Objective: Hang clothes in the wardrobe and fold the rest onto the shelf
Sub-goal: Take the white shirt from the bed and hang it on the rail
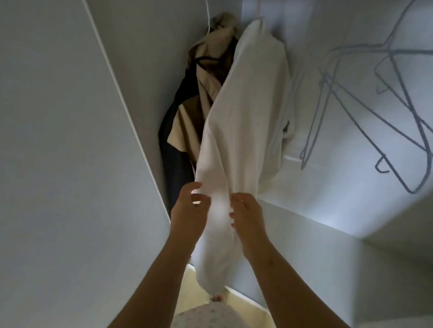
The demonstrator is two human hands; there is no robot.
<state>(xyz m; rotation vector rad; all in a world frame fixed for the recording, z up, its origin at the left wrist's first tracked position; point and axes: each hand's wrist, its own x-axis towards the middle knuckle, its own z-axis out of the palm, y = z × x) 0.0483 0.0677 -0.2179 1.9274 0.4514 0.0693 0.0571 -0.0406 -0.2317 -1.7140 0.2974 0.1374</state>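
A person stands at an open wardrobe (318,241) with both bare arms raised to a white garment (246,111) that hangs inside. The garment's top sits at 12 o'clock in the view, and the cloth falls in a long drape through the centre towards 6 o'clock. Its lower end hangs between the forearms, just above the pale floor (189,293).

The left hand (188,209) holds the garment's left edge, thumb and curled fingers closed narrowly on the cloth. The right hand (249,215) is level with it, at 3 o'clock from it, with fingers curled and gripping the same cloth from the other side. The two hands are near each other, with a strip of white fabric between them.

At 11 o'clock from the hands, a beige coat (205,90) hangs just beside the white garment. A dark garment (176,162) hangs below the coat and against it. At 2 o'clock, well apart from the clothes, several bare blue-grey hangers (396,108) hang tilted in a loose cluster. The pale wardrobe door (51,158) fills the view from 9 o'clock. At 6 o'clock the person's patterned top (205,320) and the tip of a foot (217,298) show.
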